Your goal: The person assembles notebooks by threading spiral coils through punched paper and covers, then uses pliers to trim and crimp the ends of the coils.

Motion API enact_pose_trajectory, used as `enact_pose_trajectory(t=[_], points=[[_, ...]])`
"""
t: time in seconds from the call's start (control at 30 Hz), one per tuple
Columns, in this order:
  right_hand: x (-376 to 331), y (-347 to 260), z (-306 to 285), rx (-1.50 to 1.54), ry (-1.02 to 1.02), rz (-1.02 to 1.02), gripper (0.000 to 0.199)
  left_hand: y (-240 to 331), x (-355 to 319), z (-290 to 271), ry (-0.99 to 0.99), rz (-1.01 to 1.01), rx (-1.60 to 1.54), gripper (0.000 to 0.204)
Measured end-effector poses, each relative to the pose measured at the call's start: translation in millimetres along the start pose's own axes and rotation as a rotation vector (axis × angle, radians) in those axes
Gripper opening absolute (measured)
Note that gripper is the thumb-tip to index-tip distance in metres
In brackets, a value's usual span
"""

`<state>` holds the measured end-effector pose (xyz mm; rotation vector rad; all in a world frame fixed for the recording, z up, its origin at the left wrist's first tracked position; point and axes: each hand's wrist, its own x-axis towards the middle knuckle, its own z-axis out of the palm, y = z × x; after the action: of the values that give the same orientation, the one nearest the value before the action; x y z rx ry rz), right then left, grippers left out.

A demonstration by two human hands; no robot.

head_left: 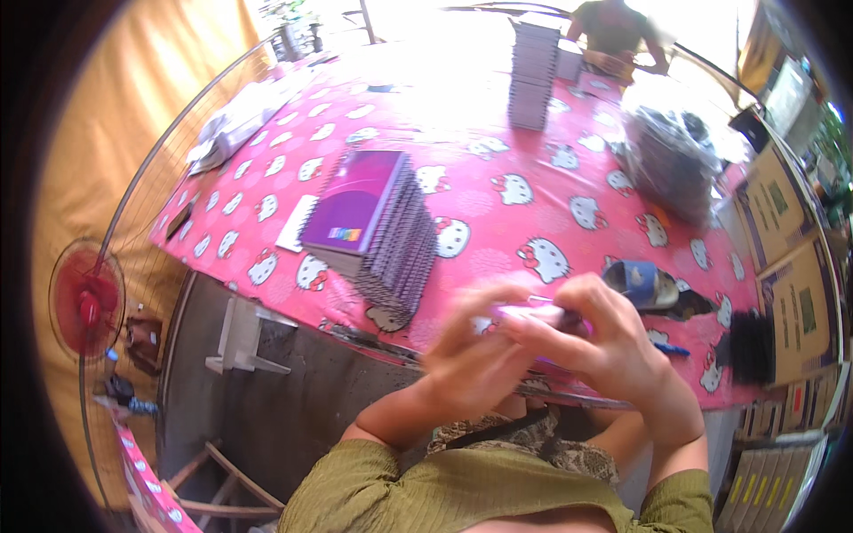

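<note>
Both my hands are raised over the near edge of the table, fingers curled round a small pink-purple thing (pixel 538 314). Motion blur and my fingers hide most of it, so its kind does not show. My left hand (pixel 473 342) closes on its left side, and my right hand (pixel 606 336) grips it from the right with the thumb across. Left of my hands stands a stack of purple spiral notebooks (pixel 360 200), slightly fanned. Just beyond my right hand lies an open-topped blue and beige item (pixel 641 284), and a blue pen (pixel 671 349) rests nearby.
A pink cat-print cloth (pixel 542 258) covers the table. Farther off are a tall notebook stack (pixel 531 75), a clear bag of dark things (pixel 673 169) and a seated person (pixel 613 31). Cardboard boxes (pixel 800 302) and black coils (pixel 748 348) line the right. A red fan (pixel 87 306) stands left.
</note>
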<state>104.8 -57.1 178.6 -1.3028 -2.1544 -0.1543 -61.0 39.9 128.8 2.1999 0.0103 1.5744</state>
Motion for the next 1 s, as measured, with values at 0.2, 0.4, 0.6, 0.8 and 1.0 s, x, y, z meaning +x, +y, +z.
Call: enact_pose_trajectory(t=[0.2, 0.4, 0.6, 0.8, 1.0], points=[[146.4, 37.0, 49.7, 1.060, 0.558, 0.328, 0.040, -64.5, -11.4, -101.5, 0.788, -0.490, 0.090, 0.068], [176.0, 80.0, 166.6, 0.676, 0.505, 0.342, 0.033, -115.8, -12.1, -99.2, 0.671, -0.577, 0.247, 0.069], [174.6, 73.2, 173.0, 0.538, 0.557, 0.253, 0.033, -110.8, -4.4, -94.2, 0.810, -0.703, 0.233, 0.068], [122.3, 72.2, 53.6, 0.148, 0.834, 0.170, 0.059, -101.5, -30.7, -122.9, 0.656, -0.390, 0.462, 0.048], [-39.8, 49.8, -50.5, 0.011, 1.415, 0.413, 0.034, -11.7, -38.4, -63.4, 0.596, 0.210, -0.216, 0.039]])
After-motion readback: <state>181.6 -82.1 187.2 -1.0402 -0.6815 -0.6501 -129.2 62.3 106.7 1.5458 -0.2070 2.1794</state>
